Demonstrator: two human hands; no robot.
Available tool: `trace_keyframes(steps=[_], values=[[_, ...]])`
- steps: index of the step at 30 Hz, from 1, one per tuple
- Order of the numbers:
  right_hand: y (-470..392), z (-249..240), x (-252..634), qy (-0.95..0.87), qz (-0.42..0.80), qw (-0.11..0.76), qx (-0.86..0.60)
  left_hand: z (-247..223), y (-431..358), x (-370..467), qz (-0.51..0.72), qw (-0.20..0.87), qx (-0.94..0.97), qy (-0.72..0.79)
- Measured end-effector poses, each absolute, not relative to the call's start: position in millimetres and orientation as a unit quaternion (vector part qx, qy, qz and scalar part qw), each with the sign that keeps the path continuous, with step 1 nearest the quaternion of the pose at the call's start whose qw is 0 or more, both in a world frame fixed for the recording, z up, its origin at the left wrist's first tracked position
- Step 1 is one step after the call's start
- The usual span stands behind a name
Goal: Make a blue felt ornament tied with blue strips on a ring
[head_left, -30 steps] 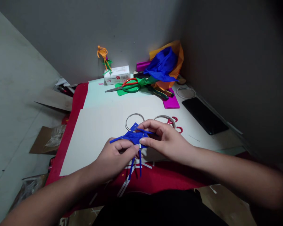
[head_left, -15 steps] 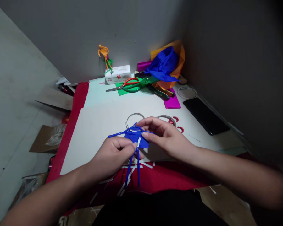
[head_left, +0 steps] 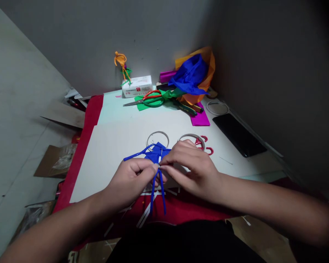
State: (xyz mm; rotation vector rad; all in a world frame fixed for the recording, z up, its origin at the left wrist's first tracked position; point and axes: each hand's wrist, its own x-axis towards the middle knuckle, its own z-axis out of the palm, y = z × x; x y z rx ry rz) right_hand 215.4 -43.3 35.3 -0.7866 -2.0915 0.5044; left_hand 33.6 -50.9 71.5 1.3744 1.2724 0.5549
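A small blue figure (head_left: 154,155) of wrapped strips and paper is held over the near part of the white board. Two thin blue legs hang down from it, and blue arms spread out at its upper end. My left hand (head_left: 135,177) pinches its middle between thumb and fingers. My right hand (head_left: 190,166) is closed at the same spot, its thumb and forefinger meeting on the figure's waist beside a short white strip. The fingertips hide part of the waist.
Behind lie scissors (head_left: 152,99), pliers (head_left: 188,108), crumpled blue paper (head_left: 190,75) and a white box (head_left: 137,87) bearing an orange figure (head_left: 120,60). A black phone (head_left: 239,135) is at the right. Wire coils (head_left: 157,132) and red-handled scissors (head_left: 209,150) lie beyond my hands.
My right hand has moved down from the figure's upper end to its waist, next to my left thumb. The blue legs have swung slightly to the right.
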Motion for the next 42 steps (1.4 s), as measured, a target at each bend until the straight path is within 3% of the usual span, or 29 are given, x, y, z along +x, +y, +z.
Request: trace_keyframes(steps=[14,34,42], values=[[-41,39,213,-0.79,0.268,0.448,-0.322,75,-52,36,0.228,0.555,0.581,0.55],[-43,42,216,-0.849,0.152,0.41,-0.296,67,-57,33,0.211,0.44,0.695,0.528],[-42,38,216,-0.847,0.146,0.412,-0.302,65,-58,32,0.22,0.46,0.683,0.523]])
